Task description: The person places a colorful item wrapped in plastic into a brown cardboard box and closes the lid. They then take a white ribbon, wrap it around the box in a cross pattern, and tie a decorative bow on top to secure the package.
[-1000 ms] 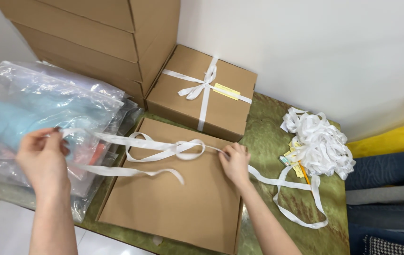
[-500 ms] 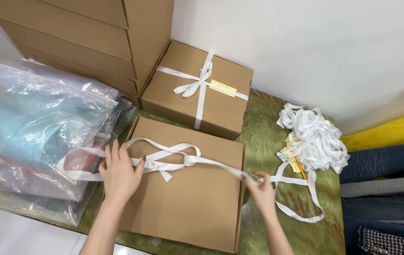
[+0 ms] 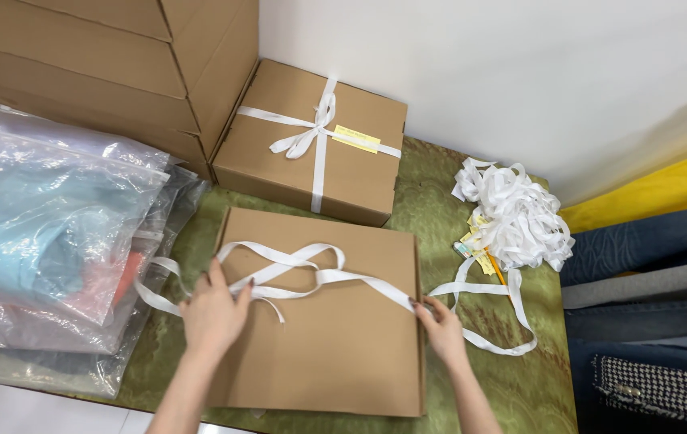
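Note:
A flat brown cardboard box (image 3: 335, 354) lies on a green patterned table cover. A white ribbon (image 3: 311, 269) runs loosely looped across its top. My left hand (image 3: 213, 309) rests on the box's left part and pinches the ribbon there. My right hand (image 3: 442, 325) grips the ribbon at the box's right edge. The ribbon's tail (image 3: 488, 317) trails off to the right on the cover.
A second brown box (image 3: 343, 169) tied with a white ribbon bow and a yellow tag stands behind. Stacked cardboard boxes (image 3: 102, 56) fill the back left. Clear plastic bags of clothing (image 3: 46, 241) lie at left. A pile of white ribbon (image 3: 516, 213) sits at right, folded fabrics (image 3: 649, 265) beyond.
My left hand came in from the plastic bags onto the box. My right hand slid from the box's middle to its right edge, pulling the ribbon flatter across the top.

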